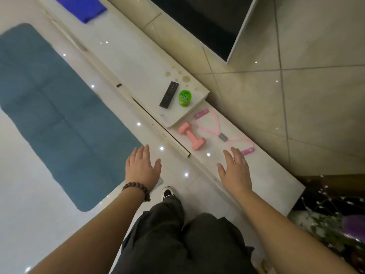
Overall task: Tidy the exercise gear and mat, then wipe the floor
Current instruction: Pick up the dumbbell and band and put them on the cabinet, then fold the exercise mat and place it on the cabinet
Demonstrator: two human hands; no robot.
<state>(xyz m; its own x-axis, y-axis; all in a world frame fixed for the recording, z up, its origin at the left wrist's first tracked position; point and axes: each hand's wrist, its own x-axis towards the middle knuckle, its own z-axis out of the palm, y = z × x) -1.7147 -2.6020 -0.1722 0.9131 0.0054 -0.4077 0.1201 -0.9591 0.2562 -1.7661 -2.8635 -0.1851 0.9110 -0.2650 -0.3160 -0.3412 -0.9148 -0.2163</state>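
Both your hands are empty, fingers straight: left hand (142, 166) hangs over the floor (23, 204), right hand (235, 171) over the low white cabinet (276, 175), fingertips just short of the pink resistance band (223, 133). Pink dumbbell (192, 138) lies just left of the band on the same lower ledge. Blue mat (59, 115) is unrolled flat on the floor to your left. Remote (169, 94) and green jar (185, 97) sit side by side on the raised step; 1 purple cloth (83, 6) sits at the far end.

Place: a home living room.
Landmark: low white TV cabinet (138, 62) along a tiled wall.
Above it: dark flat screen (207, 22).
On it: remote control (169, 94), green jar (185, 97).
Before it: glossy floor (29, 194), blue mat (59, 107).
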